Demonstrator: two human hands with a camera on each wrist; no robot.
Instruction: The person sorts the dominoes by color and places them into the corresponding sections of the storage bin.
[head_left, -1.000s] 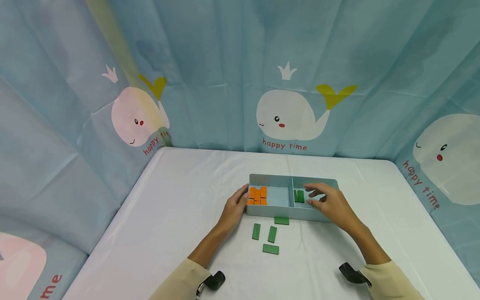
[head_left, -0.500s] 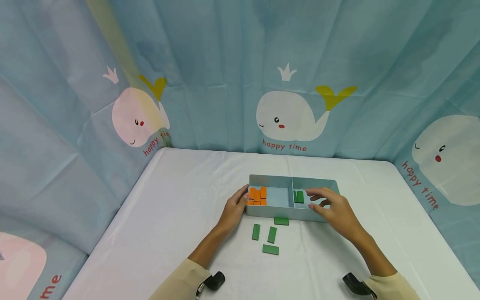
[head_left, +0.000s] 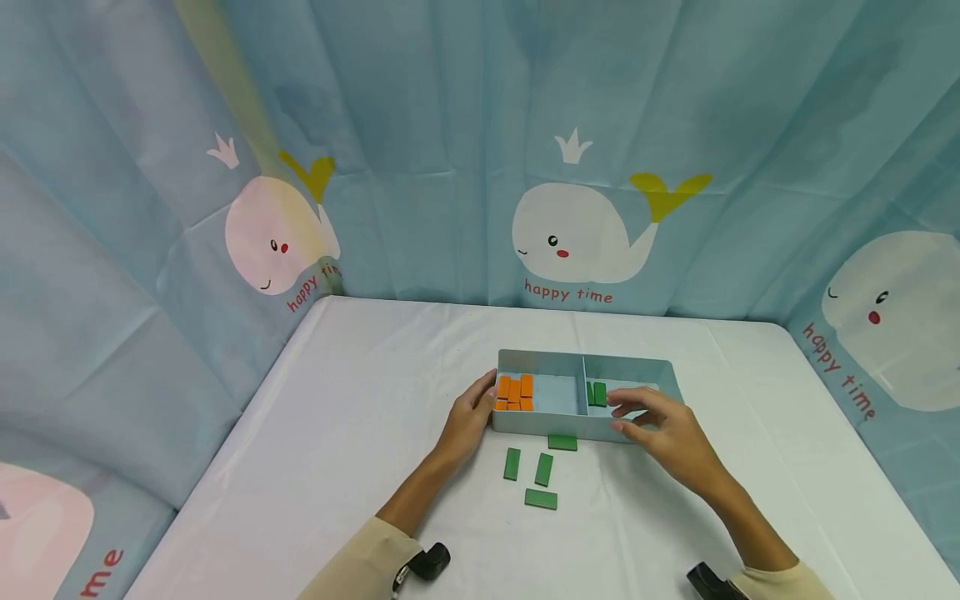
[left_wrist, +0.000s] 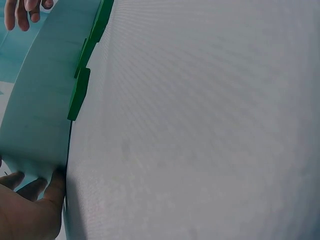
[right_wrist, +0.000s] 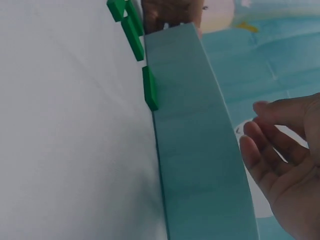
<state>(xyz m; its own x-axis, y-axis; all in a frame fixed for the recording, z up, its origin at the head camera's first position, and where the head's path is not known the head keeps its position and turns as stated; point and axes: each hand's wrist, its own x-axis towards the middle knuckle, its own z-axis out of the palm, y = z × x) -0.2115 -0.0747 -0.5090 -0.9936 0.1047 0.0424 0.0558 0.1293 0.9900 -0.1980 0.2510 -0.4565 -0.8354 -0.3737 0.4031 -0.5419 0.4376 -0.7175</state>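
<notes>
A grey-blue box [head_left: 558, 425] with a divider lies on the white table. My left hand [head_left: 465, 425] rests against its left end, fingers extended along the outer wall. Over the front wall of the right compartment hovers my right hand [head_left: 671, 433], its fingers loosely bent; nothing shows between them in the right wrist view. Two green rectangular blocks [head_left: 600, 394] stand beside the divider in that compartment. Orange blocks [head_left: 515, 389] are grouped at the left of the other compartment. Several more green blocks [head_left: 541, 499] lie on the table in front of the box.
White cloth covers the table [head_left: 375, 367]. A light blue curtain [head_left: 450, 225] printed with whales hangs behind and along the sides. One green block [head_left: 562, 442] lies right by the box's front wall.
My right hand has drawn back from inside the right compartment toward the front wall, fingers still loosely bent. The left hand, the box and the blocks stay where they were.
</notes>
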